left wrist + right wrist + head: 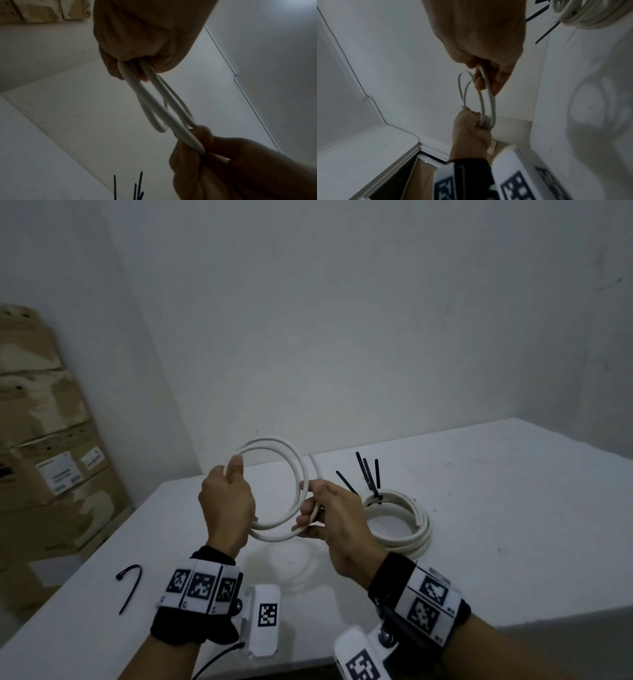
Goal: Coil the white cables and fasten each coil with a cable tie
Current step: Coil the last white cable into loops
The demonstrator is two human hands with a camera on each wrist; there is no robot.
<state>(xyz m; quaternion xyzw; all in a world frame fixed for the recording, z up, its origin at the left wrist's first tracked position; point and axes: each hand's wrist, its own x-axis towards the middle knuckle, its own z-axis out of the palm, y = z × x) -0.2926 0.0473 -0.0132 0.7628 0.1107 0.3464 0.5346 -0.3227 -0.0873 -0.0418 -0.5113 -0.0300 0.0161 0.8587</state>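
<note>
Nearest the camera, at the bottom of the head view, both forearms reach forward over the white surface (pixel 479 508), each wrist wrapped in a black band with patterned white tags. Lower left on the surface lies a single bent cable tie (pixel 130 587), apart from everything else.

Just beyond, in the middle of the frame, the two hands hold a white cable (pixel 287 494) raised above the surface, wound into a couple of loose loops. The left hand (pixel 227 505) is fisted round the left side of the loops, thumb upright and pressed against the top strand. The right hand (pixel 334 518) grips the right side, fingers curled round the strands, with the free cable end (pixel 315 465) sticking up past its knuckles. The right wrist view shows the loops stretched between both closed fists.

Behind the right hand, right of centre, a finished coil (pixel 400 522) lies flat on the surface, with several black cable ties (pixel 368 474) standing up at its far rim.

At the far left edge, cardboard boxes (pixel 44 440) are stacked against the wall.
</note>
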